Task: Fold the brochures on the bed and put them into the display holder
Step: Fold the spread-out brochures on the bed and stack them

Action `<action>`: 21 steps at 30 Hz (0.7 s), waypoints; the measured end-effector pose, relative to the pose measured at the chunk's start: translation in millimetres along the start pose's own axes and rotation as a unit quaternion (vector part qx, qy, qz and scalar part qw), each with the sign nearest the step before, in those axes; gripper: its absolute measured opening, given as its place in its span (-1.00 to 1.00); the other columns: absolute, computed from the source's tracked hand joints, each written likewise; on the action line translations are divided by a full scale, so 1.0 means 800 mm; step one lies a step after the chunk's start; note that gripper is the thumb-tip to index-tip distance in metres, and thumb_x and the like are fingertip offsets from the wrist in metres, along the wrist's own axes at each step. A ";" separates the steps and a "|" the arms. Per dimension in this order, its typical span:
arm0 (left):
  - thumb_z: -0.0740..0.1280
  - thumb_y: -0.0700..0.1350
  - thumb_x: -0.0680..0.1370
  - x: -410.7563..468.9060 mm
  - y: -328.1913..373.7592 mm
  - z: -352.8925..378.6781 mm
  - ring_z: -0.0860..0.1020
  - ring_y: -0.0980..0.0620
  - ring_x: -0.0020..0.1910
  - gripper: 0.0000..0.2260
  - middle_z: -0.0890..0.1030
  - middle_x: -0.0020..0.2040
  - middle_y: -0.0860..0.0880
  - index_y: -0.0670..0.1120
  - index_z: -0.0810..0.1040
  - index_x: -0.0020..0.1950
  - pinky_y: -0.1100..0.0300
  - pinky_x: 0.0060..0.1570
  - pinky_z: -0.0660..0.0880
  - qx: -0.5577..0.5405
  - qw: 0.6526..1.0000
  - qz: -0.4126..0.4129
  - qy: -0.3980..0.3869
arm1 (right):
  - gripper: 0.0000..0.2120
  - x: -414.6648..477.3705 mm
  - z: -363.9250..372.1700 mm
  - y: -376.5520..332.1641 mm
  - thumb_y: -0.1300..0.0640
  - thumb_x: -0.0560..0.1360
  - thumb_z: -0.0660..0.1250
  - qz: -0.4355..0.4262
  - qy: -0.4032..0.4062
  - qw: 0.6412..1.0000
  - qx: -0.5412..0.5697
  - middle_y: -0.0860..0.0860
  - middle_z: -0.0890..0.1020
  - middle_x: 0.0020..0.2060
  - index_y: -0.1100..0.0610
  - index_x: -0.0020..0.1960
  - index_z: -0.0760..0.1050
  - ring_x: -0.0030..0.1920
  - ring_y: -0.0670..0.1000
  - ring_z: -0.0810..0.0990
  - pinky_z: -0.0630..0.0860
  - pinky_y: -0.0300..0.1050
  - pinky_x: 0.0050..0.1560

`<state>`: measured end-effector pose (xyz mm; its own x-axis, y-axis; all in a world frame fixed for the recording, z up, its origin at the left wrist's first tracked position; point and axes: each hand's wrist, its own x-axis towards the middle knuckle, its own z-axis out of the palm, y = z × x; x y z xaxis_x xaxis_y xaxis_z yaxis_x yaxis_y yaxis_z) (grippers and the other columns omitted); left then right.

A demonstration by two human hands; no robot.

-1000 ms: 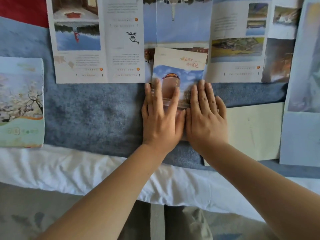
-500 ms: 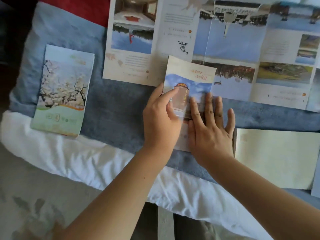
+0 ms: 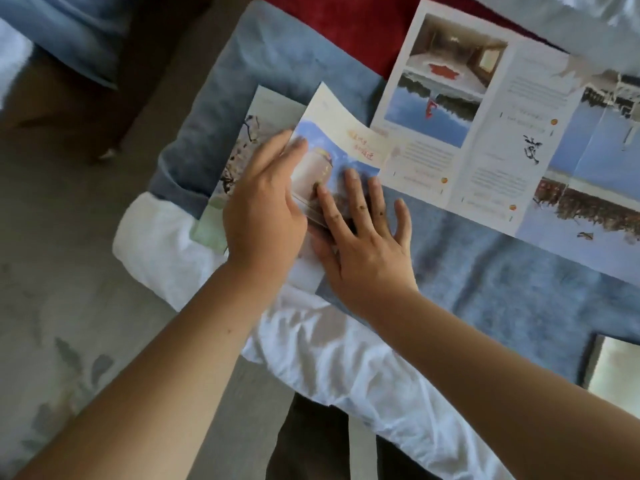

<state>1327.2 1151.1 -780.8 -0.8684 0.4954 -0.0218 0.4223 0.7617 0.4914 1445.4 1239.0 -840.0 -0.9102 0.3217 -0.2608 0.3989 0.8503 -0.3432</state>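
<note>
A folded brochure (image 3: 337, 136) with a blue-sky cover and a cream top lies partly over a folded blossom-picture brochure (image 3: 242, 140) near the bed's left corner. My left hand (image 3: 263, 209) grips the sky brochure's left edge, fingers curled over it. Flat on the same brochure's lower right part rests my right hand (image 3: 360, 244), its fingers spread. A large unfolded brochure (image 3: 485, 133) lies spread out just to the right, its near-left corner beside the sky brochure. No display holder is in view.
The brochures lie on a blue blanket (image 3: 502, 289) over a white sheet (image 3: 329, 358) at the bed's edge. A pale sheet (image 3: 616, 372) sits at the right edge. Red cloth (image 3: 346, 29) lies behind, and patterned floor (image 3: 69, 306) to the left.
Both hands have carried the sky brochure leftward onto the blossom brochure. My left hand went from lying flat to gripping its left edge. The view swung left.
</note>
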 end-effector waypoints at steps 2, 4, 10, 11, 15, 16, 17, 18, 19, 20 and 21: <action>0.08 -0.18 0.65 0.009 -0.024 -0.013 0.41 -0.02 0.50 -0.57 0.47 0.49 -0.06 -0.12 0.52 0.47 0.34 0.34 0.30 0.003 1.000 -0.003 0.000 | -0.41 0.019 0.003 -0.021 -0.21 0.70 -0.02 -0.016 -0.003 1.000 -0.003 0.05 -0.05 0.69 -0.14 0.69 0.00 0.68 0.18 -0.10 -0.26 0.26 0.58; 0.10 -0.21 0.68 0.016 -0.049 -0.022 0.42 -0.04 0.49 -0.61 0.46 0.50 -0.08 -0.13 0.52 0.47 0.34 0.35 0.31 0.003 1.000 -0.013 0.006 | -0.40 0.036 0.007 -0.040 -0.19 0.69 0.01 -0.030 -0.015 0.999 -0.012 0.05 -0.07 0.69 -0.14 0.69 -0.01 0.68 0.18 -0.12 -0.26 0.27 0.57; 0.15 -0.32 0.65 0.020 -0.092 -0.028 0.39 -0.10 0.51 -0.58 0.37 0.57 -0.06 -0.14 0.50 0.48 0.02 0.40 0.45 0.006 1.000 -0.022 -0.013 | -0.39 0.055 0.014 -0.066 -0.17 0.69 0.06 -0.043 -0.030 0.998 -0.033 0.06 -0.08 0.69 -0.13 0.69 -0.01 0.67 0.18 -0.14 -0.19 0.28 0.58; 0.13 -0.31 0.63 0.020 -0.094 -0.027 0.38 -0.11 0.51 -0.56 0.36 0.57 -0.07 -0.14 0.51 0.48 0.00 0.41 0.45 0.010 1.000 -0.017 -0.020 | -0.39 0.056 0.013 -0.066 -0.17 0.69 0.06 -0.042 -0.033 0.998 -0.039 0.06 -0.08 0.69 -0.14 0.69 -0.01 0.67 0.18 -0.15 -0.19 0.28 0.58; 0.19 -0.31 0.62 0.014 -0.097 -0.016 0.36 -0.17 0.51 -0.58 0.34 0.57 -0.13 -0.11 0.53 0.46 -0.01 0.43 0.42 0.005 0.999 -0.022 -0.025 | -0.40 0.057 0.007 -0.065 -0.19 0.69 0.05 -0.038 -0.031 0.997 -0.051 0.06 -0.05 0.69 -0.13 0.69 0.02 0.68 0.18 -0.11 -0.20 0.25 0.58; 0.21 -0.30 0.63 0.012 -0.097 -0.013 0.35 -0.18 0.52 -0.59 0.34 0.57 -0.14 -0.10 0.52 0.47 -0.01 0.45 0.40 0.002 0.999 -0.020 -0.026 | -0.40 0.057 0.004 -0.064 -0.20 0.69 0.05 -0.037 -0.030 0.998 -0.052 0.06 -0.03 0.69 -0.12 0.69 0.04 0.68 0.18 -0.10 -0.18 0.26 0.58; 0.22 -0.28 0.65 0.010 -0.097 -0.012 0.35 -0.18 0.52 -0.61 0.33 0.58 -0.16 -0.10 0.52 0.47 -0.01 0.46 0.39 0.000 1.000 -0.015 -0.028 | -0.40 0.056 0.001 -0.064 -0.21 0.69 0.04 -0.034 -0.031 0.998 -0.053 0.06 -0.03 0.69 -0.11 0.69 0.04 0.68 0.18 -0.09 -0.18 0.26 0.58; 0.23 -0.27 0.67 0.008 -0.097 -0.011 0.34 -0.19 0.52 -0.63 0.32 0.58 -0.17 -0.11 0.52 0.47 -0.02 0.47 0.37 -0.002 0.999 -0.010 -0.032 | -0.39 0.056 -0.001 -0.064 -0.21 0.68 0.03 -0.031 -0.036 0.997 -0.055 0.06 -0.03 0.69 -0.11 0.69 0.03 0.68 0.17 -0.10 -0.19 0.26 0.58; 0.23 -0.25 0.67 0.007 -0.096 -0.011 0.34 -0.20 0.53 -0.64 0.31 0.58 -0.19 -0.12 0.53 0.47 -0.04 0.48 0.36 -0.001 0.999 -0.004 -0.041 | -0.38 0.055 -0.004 -0.065 -0.21 0.69 0.02 -0.029 -0.045 0.997 -0.058 0.06 -0.05 0.69 -0.10 0.70 0.00 0.68 0.17 -0.12 -0.21 0.26 0.58; 0.24 -0.23 0.68 0.006 -0.095 -0.012 0.32 -0.21 0.54 -0.65 0.30 0.59 -0.20 -0.12 0.53 0.46 -0.06 0.49 0.33 0.004 0.998 0.002 -0.055 | -0.37 0.055 -0.007 -0.066 -0.21 0.69 0.01 -0.027 -0.053 0.996 -0.062 0.05 -0.07 0.69 -0.10 0.70 -0.03 0.68 0.16 -0.14 -0.22 0.27 0.58; 0.24 -0.20 0.68 0.005 -0.094 -0.014 0.28 -0.22 0.57 -0.65 0.28 0.60 -0.21 -0.12 0.52 0.47 -0.09 0.50 0.30 0.019 0.997 0.005 -0.074 | -0.37 0.054 -0.012 -0.067 -0.21 0.69 0.01 -0.027 -0.060 0.996 -0.066 0.05 -0.08 0.69 -0.10 0.70 -0.05 0.68 0.16 -0.15 -0.22 0.28 0.58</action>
<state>1289.4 1091.2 -808.3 -0.8176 0.5568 -0.1465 0.4428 0.7707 0.4581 1383.6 1211.6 -824.6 -0.9067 0.2297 -0.3538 0.3253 0.9147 -0.2397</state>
